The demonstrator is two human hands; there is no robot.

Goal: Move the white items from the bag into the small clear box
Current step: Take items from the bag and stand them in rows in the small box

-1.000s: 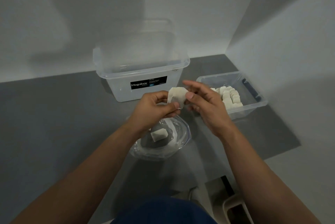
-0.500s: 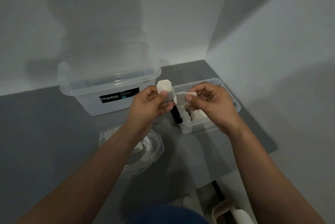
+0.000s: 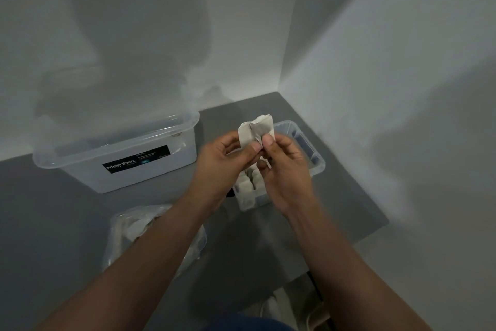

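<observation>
- White walls (image 3: 161, 35) behind and to the right, meeting at the table's far right corner.
- Grey table (image 3: 53, 236) across lower left and middle; right edge and near right corner in view.
- Large clear box (image 3: 80, 177) at the far edge, left of middle, against the back wall. Contents not readable through the plastic.
- Clear bag (image 3: 126, 226) toward the near edge, in front of the large clear box, partly hidden by the left forearm. Pale pieces inside, too blurred to count.
- Small clear box (image 3: 314, 159) near the far right corner, right of the large clear box and apart from it, open on top.
- Left hand (image 3: 214, 167) raised over the small clear box's left side, fingers curled, thumb pinching the held white items from the left.
- Right hand (image 3: 287, 172) raised over the middle of the small clear box, fingers curled, thumb pinching the same held white items from the right.
- Blue clothing (image 3: 255, 324) at the bottom edge, between the forearms.
- Stored white items (image 3: 247, 184) packed upright in rows at the near left end of the small clear box, mostly hidden behind both hands.
- Held white items (image 3: 256, 130): apparently two flat pieces side by side and touching, upright, sticking up past both thumbs, in the air above the small clear box, not in it. Edges blurred, count unsure.
- Black label (image 3: 137, 162) reading "Megabox" on the large clear box's front wall.
</observation>
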